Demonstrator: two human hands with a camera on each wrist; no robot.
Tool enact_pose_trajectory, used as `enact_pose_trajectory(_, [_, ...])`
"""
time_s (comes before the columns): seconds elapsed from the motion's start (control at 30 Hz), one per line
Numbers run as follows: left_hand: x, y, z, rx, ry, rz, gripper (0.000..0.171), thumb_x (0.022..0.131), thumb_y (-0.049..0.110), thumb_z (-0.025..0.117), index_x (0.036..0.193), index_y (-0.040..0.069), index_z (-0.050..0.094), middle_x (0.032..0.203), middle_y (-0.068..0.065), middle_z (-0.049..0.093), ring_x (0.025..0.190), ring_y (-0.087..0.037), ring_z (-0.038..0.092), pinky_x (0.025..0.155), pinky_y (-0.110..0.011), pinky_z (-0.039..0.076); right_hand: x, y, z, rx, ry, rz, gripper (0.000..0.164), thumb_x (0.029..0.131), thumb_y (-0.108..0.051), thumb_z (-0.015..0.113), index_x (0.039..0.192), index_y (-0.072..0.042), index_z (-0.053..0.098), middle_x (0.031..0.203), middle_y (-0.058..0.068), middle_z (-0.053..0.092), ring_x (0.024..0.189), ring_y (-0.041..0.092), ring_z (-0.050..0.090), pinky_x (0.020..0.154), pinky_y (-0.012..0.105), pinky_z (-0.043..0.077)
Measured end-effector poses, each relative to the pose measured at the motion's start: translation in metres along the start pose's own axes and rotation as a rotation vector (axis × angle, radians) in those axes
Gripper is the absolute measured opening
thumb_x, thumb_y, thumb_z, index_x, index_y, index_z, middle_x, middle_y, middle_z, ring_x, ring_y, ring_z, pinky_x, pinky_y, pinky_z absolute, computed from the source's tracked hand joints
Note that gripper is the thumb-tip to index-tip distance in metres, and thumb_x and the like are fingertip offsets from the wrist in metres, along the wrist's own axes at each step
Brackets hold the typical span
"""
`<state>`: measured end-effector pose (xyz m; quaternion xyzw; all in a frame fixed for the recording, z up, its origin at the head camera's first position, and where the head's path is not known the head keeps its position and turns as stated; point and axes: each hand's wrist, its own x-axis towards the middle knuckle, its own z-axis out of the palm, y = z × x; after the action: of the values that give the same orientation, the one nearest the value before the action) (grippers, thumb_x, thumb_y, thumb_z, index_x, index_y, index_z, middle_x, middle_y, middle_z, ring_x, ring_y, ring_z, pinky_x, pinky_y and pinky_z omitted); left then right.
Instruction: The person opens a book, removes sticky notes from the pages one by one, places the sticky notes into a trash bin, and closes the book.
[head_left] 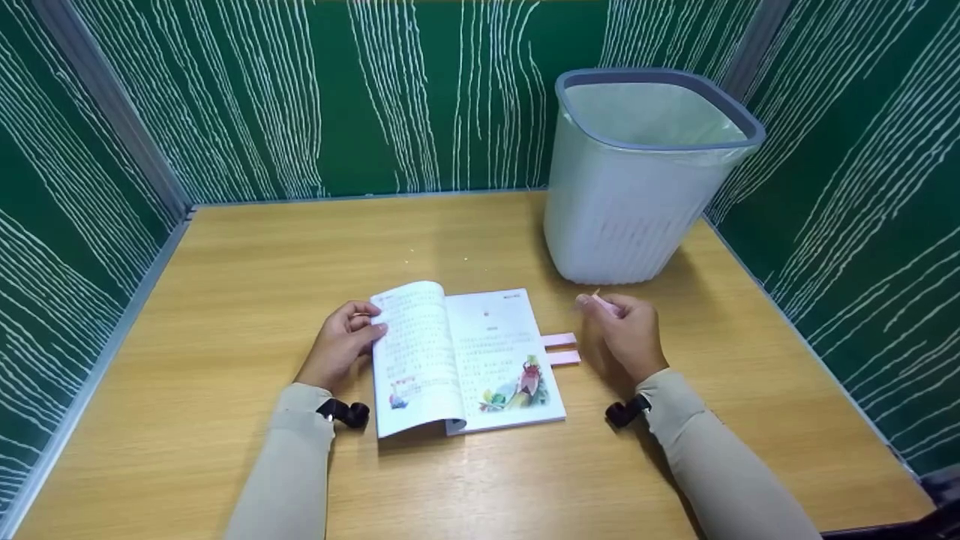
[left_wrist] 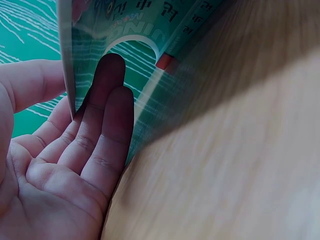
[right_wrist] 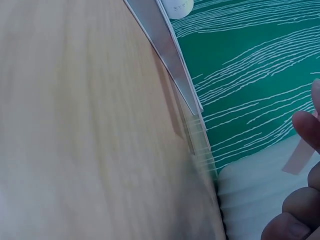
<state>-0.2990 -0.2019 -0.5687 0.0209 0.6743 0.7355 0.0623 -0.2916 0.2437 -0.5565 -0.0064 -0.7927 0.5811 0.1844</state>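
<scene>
An open book (head_left: 499,319) with printed text and a coloured drawing lies on the table, its left side lifted. My left hand (head_left: 341,345) holds that left edge, thumb on the page and fingers behind. In the left wrist view the fingers (left_wrist: 107,120) lie against the book's green cover (left_wrist: 90,45). Two pink sticky tabs (head_left: 564,358) stick out from the right edge of the pages. To the right of them, my right hand (head_left: 628,337) pinches another pink strip (head_left: 607,306) between thumb and fingers; its end (right_wrist: 298,157) hangs down in the right wrist view.
Behind my right hand stands a white waste bin (head_left: 622,210) with a grey rim and a liner bag. Green panels (head_left: 427,97) with white wavy lines enclose the wooden table (head_left: 247,277) at the back and sides. Tiny white specks lie behind the book.
</scene>
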Motion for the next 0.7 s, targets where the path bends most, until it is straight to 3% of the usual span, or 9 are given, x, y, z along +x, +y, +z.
enact_pose_trajectory(0.23, [-0.001, 0.0, 0.001, 0.002, 0.001, 0.009, 0.032, 0.095, -0.001, 0.067, 0.123, -0.001, 0.053, 0.091, -0.002, 0.067, 0.079, -0.014, 0.065, 0.071, -0.028, 0.059, 0.004, 0.0, 0.0, 0.058, 0.053, -0.09, 0.025, 0.097, -0.025, 0.075, 0.101, 0.0, 0.078, 0.061, -0.007, 0.048, 0.051, 0.004, 0.04, 0.044, 0.019, 0.029])
enact_pose_trajectory(0.5, [0.0, 0.0, 0.0, -0.012, -0.007, 0.011, 0.033, 0.095, -0.002, 0.067, 0.125, -0.003, 0.051, 0.091, -0.002, 0.066, 0.08, -0.015, 0.066, 0.072, -0.029, 0.059, -0.003, -0.02, 0.0, 0.059, 0.112, -0.103, 0.014, 0.095, -0.01, 0.074, 0.094, 0.004, 0.076, 0.065, -0.007, 0.054, 0.056, 0.002, 0.044, 0.047, 0.015, 0.033])
enact_pose_trajectory(0.7, [0.0, 0.0, 0.0, -0.012, 0.0, -0.003, 0.031, 0.096, -0.002, 0.066, 0.124, -0.001, 0.053, 0.093, -0.003, 0.066, 0.08, -0.015, 0.066, 0.072, -0.029, 0.059, -0.005, -0.025, 0.0, 0.04, 0.1, -0.112, 0.016, 0.091, -0.011, 0.079, 0.093, 0.004, 0.078, 0.069, -0.009, 0.064, 0.058, 0.002, 0.05, 0.048, 0.015, 0.038])
